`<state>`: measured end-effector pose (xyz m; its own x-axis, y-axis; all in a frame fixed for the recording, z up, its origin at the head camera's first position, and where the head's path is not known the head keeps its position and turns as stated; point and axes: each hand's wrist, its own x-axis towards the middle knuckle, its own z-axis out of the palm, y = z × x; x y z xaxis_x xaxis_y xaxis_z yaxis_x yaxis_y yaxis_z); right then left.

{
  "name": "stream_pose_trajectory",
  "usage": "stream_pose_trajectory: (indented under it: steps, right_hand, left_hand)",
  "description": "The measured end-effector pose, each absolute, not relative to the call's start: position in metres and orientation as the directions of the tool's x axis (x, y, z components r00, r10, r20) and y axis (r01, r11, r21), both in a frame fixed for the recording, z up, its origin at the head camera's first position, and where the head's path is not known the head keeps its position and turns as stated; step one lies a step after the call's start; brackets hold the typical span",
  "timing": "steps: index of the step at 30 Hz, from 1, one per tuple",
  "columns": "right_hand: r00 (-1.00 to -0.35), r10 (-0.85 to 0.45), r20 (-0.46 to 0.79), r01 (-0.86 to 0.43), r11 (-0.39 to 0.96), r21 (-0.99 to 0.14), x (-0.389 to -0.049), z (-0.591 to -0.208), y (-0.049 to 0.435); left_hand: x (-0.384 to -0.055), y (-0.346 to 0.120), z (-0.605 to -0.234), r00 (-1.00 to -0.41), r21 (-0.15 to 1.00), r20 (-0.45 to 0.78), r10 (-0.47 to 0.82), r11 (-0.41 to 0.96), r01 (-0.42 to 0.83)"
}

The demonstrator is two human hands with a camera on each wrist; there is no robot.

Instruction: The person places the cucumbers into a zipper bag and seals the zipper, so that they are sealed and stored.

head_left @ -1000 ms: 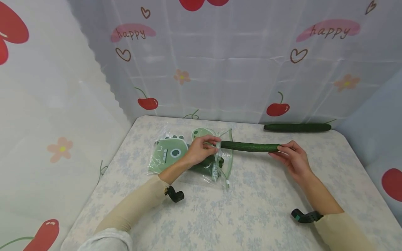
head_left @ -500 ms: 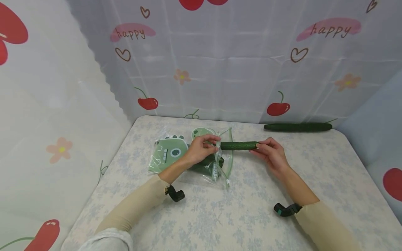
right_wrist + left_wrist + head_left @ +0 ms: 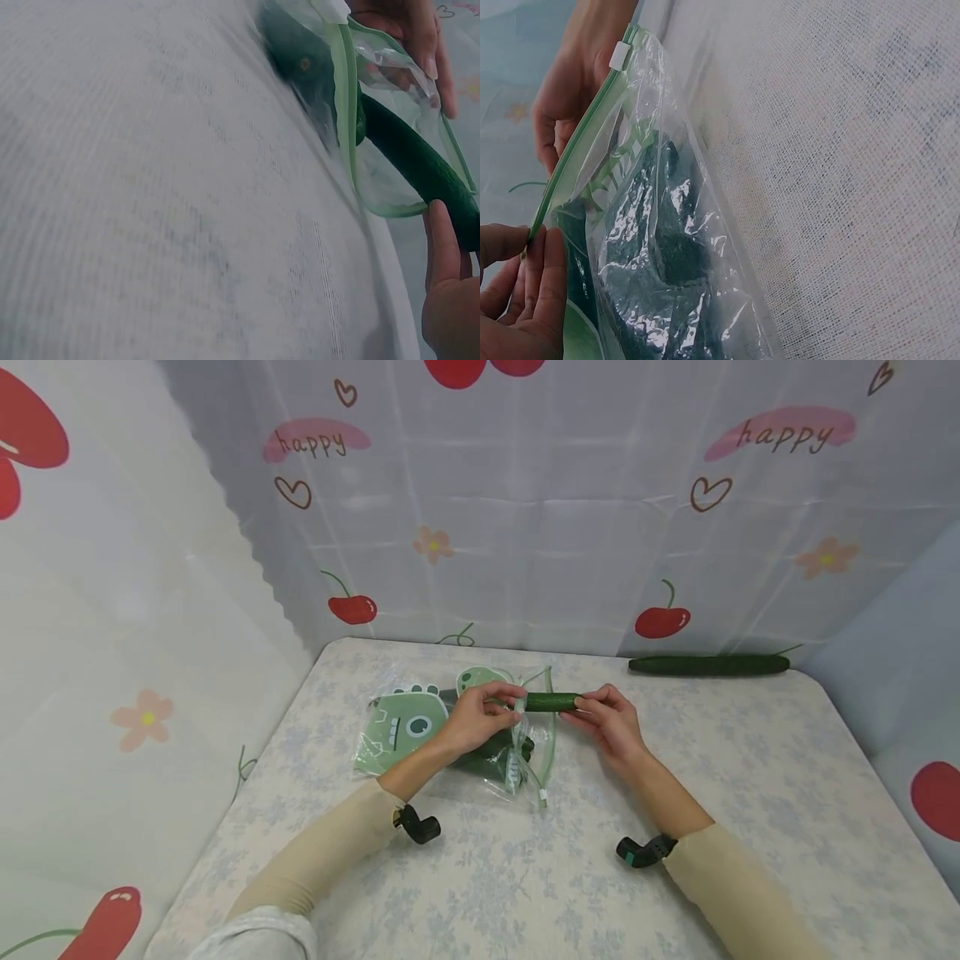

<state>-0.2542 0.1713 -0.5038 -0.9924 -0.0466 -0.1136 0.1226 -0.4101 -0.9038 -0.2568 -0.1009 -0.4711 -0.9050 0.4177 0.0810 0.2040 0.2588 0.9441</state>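
Observation:
A clear zipper bag point(image 3: 534, 793) with a green cartoon print lies on the table, its mouth facing right. My left hand point(image 3: 480, 722) pinches the bag's green-edged rim between thumb and fingers; the left wrist view shows the white slider point(image 3: 619, 55) at the rim's far end. My right hand point(image 3: 611, 727) grips the outer end of a cucumber point(image 3: 551, 702), which passes through the open mouth into the bag. Dark green cucumbers point(image 3: 300, 56) lie inside the bag, below the one being held; film and print partly hide them.
Another cucumber point(image 3: 708, 666) lies along the table's back right edge. The table point(image 3: 480, 877) has a pale floral cloth. Printed curtains point(image 3: 525, 527) stand behind it and at both sides.
My right hand has moved left with the cucumber, so a much shorter length sticks out of the bag. My left hand has stayed at the bag's rim.

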Motion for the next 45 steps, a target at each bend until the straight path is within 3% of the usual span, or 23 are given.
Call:
stream_pose_trajectory:
  steps: [17, 35, 39, 45]
  right_hand:
    - [-0.998, 0.049, 0.043, -0.057, -0.321, -0.945, -0.250, -0.499, 0.153]
    - [-0.999, -0.011, 0.032, -0.026, -0.355, -0.934, -0.250, -0.506, 0.128]
    - [-1.000, -0.011, 0.003, 0.000, -0.253, -0.968, -0.254, -0.510, 0.128]
    - [-0.997, -0.072, -0.001, -0.002, 0.042, -0.999, -0.255, -0.516, 0.131]
  left_hand:
    - [-0.256, -0.097, -0.466, -0.903, 0.950, 0.102, 0.417, 0.228, 0.212]
    - [-0.255, -0.092, -0.465, -0.910, 0.953, 0.089, 0.405, 0.230, 0.195]
    - [-0.254, -0.093, -0.466, -0.914, 0.948, 0.088, 0.396, 0.249, 0.199]
    - [-0.255, -0.098, -0.467, -0.914, 0.945, 0.085, 0.397, 0.259, 0.200]
